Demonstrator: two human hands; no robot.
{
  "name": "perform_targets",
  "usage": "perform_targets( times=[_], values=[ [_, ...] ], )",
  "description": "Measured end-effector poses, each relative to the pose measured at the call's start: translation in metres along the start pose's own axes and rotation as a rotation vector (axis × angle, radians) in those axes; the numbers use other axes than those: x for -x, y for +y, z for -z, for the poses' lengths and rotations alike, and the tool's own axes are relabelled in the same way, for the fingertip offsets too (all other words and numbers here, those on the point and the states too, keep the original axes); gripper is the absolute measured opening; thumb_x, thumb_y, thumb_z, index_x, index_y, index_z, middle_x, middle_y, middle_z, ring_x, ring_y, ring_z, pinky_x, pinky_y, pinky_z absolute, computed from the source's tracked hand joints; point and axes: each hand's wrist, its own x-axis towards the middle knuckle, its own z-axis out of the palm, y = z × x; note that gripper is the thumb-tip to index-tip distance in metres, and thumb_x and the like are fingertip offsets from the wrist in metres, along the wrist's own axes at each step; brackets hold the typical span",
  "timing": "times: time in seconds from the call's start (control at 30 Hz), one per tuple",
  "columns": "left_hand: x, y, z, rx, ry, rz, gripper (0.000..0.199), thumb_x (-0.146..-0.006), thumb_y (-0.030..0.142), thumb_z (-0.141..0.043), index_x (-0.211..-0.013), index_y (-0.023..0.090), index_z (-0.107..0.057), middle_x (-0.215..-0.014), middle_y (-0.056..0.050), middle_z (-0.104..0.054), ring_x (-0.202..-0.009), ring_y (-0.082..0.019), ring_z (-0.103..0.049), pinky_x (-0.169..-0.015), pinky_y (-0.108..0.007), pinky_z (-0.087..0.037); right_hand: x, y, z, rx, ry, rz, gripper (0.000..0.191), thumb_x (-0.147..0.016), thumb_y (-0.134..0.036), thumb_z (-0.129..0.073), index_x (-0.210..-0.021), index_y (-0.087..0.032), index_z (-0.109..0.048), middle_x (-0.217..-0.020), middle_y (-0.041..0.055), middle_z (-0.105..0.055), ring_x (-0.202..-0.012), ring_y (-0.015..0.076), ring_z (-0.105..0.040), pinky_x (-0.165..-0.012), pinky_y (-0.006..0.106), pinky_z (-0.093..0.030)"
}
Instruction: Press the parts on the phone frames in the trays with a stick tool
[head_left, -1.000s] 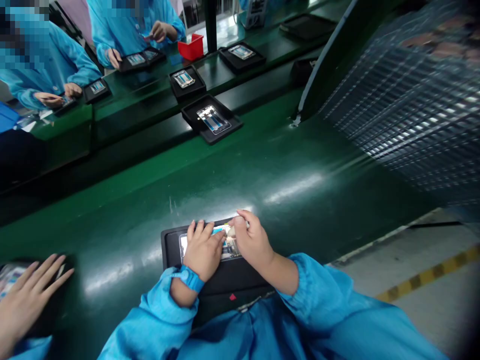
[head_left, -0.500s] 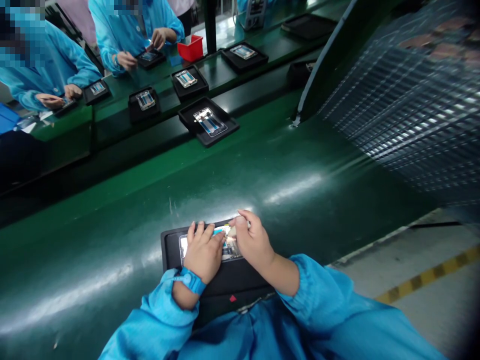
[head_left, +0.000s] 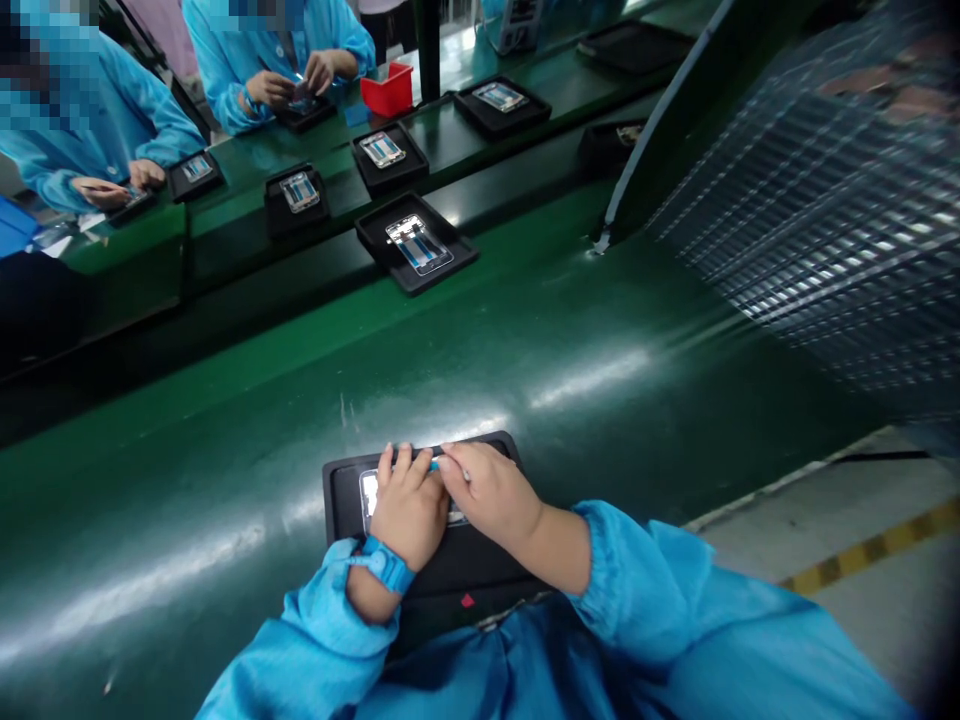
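A phone assembly (head_left: 367,492) with a pale, bright face lies in a black tray (head_left: 480,572) in front of me. My left hand (head_left: 409,505) rests across it with the fingers stretched out toward the tray's far wall; a blue band (head_left: 388,568) circles that wrist. My right hand (head_left: 491,495) is closed over the right part of the phone assembly, its fingertips beside my left fingers. Something small and pale shows at its fingers, too covered to name. Both hands hide much of the phone assembly.
Farther off on the green bench (head_left: 247,430), another black tray (head_left: 457,255) carries a phone assembly (head_left: 418,246). Several similar trays and a red bin (head_left: 388,92) stand behind. Two co-workers in blue sit across. Metal mesh (head_left: 810,260) rises at right.
My right hand has moved left and lowered over the phone assembly, against my left fingers. The pale thing in it is now mostly hidden. My left hand stays in place.
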Motion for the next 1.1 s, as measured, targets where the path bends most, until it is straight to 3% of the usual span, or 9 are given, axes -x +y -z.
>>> perform_targets(
  times=[0.13, 0.27, 0.33, 0.43, 0.5, 0.67, 0.83, 0.97, 1.1],
  values=[
    [0.001, -0.001, -0.002, 0.012, -0.006, -0.019, 0.036, -0.072, 0.014, -0.049, -0.107, 0.017, -0.057, -0.104, -0.009, -0.059, -0.107, -0.032, -0.045, -0.097, -0.052, -0.026, -0.002, -0.005, -0.007, 0.147, -0.084, 0.064, 0.035, -0.086, -0.028, -0.030, -0.074, -0.018, -0.060, -0.062, 0.0069, -0.061, -0.060, 0.0183, -0.057, -0.058, 0.028, -0.046],
    [-0.001, -0.001, -0.001, 0.060, -0.034, 0.018, 0.027, -0.075, 0.016, -0.048, -0.099, 0.020, -0.062, -0.104, -0.006, -0.060, -0.108, -0.030, -0.044, -0.098, -0.051, -0.026, 0.000, 0.001, -0.011, -0.006, -0.008, 0.006, 0.035, -0.086, -0.030, -0.028, -0.074, -0.018, -0.058, -0.067, 0.0082, -0.062, -0.066, 0.0204, -0.060, -0.064, 0.031, -0.047],
    [-0.002, -0.001, 0.001, 0.098, -0.032, 0.056, 0.022, -0.078, 0.020, -0.047, -0.091, 0.022, -0.064, -0.104, -0.004, -0.060, -0.107, -0.028, -0.046, -0.097, -0.050, -0.027, 0.000, 0.006, -0.009, -0.164, 0.056, -0.170, 0.031, -0.085, -0.035, -0.030, -0.075, -0.019, -0.056, -0.068, 0.0071, -0.062, -0.065, 0.0198, -0.060, -0.062, 0.031, -0.048],
    [-0.003, -0.002, 0.003, 0.145, -0.016, 0.100, 0.021, -0.080, 0.024, -0.046, -0.089, 0.023, -0.065, -0.103, -0.003, -0.060, -0.106, -0.026, -0.047, -0.097, -0.049, -0.029, -0.001, 0.011, -0.006, -0.459, 0.157, -0.614, 0.028, -0.084, -0.042, -0.032, -0.080, -0.020, -0.049, -0.065, 0.0024, -0.061, -0.046, 0.0150, -0.057, -0.046, 0.027, -0.047],
    [-0.003, -0.003, 0.005, 0.161, -0.030, 0.125, 0.021, -0.080, 0.023, -0.046, -0.090, 0.022, -0.064, -0.104, -0.004, -0.060, -0.107, -0.026, -0.046, -0.098, -0.048, -0.028, -0.001, 0.012, -0.006, -0.593, 0.204, -0.761, 0.030, -0.084, -0.046, -0.032, -0.085, -0.020, -0.047, -0.064, 0.0000, -0.060, -0.039, 0.0124, -0.053, -0.042, 0.026, -0.046],
    [-0.011, -0.004, 0.007, 0.172, -0.128, 0.224, 0.015, -0.079, 0.023, -0.049, -0.082, 0.023, -0.064, -0.107, -0.002, -0.058, -0.110, -0.025, -0.043, -0.100, -0.048, -0.023, 0.001, 0.014, -0.012, -0.636, 0.235, -0.743, 0.035, -0.081, -0.048, -0.038, -0.098, -0.019, -0.046, -0.064, -0.0007, -0.060, -0.047, 0.0136, -0.057, -0.052, 0.029, -0.048],
    [-0.020, 0.000, 0.003, 0.182, -0.166, 0.266, 0.009, -0.074, 0.026, -0.055, -0.076, 0.022, -0.063, -0.110, -0.003, -0.056, -0.111, -0.028, -0.041, -0.100, -0.051, -0.021, -0.001, 0.016, -0.014, -0.613, 0.256, -0.735, 0.036, -0.080, -0.048, -0.040, -0.098, -0.018, -0.047, -0.070, 0.0030, -0.061, -0.057, 0.0164, -0.060, -0.054, 0.030, -0.048],
    [-0.021, 0.000, 0.003, 0.286, -0.077, 0.350, 0.015, -0.078, 0.025, -0.048, -0.076, 0.022, -0.063, -0.102, -0.003, -0.060, -0.107, -0.024, -0.046, -0.099, -0.047, -0.024, -0.001, 0.014, -0.012, -0.657, 0.244, -0.747, 0.038, -0.080, -0.050, -0.038, -0.098, -0.018, -0.046, -0.069, 0.0010, -0.059, -0.047, 0.0132, -0.057, -0.047, 0.027, -0.047],
    [-0.013, -0.028, 0.011, 0.248, 0.082, 0.454, 0.026, -0.081, 0.030, -0.041, -0.093, 0.017, -0.061, -0.101, -0.008, -0.060, -0.105, -0.022, -0.047, -0.097, -0.042, -0.029, -0.001, 0.015, -0.011, -0.730, 0.237, -0.763, 0.041, -0.080, -0.053, -0.037, -0.100, -0.018, -0.044, -0.067, -0.0011, -0.057, -0.041, 0.0110, -0.054, -0.043, 0.025, -0.046]
  ],
)
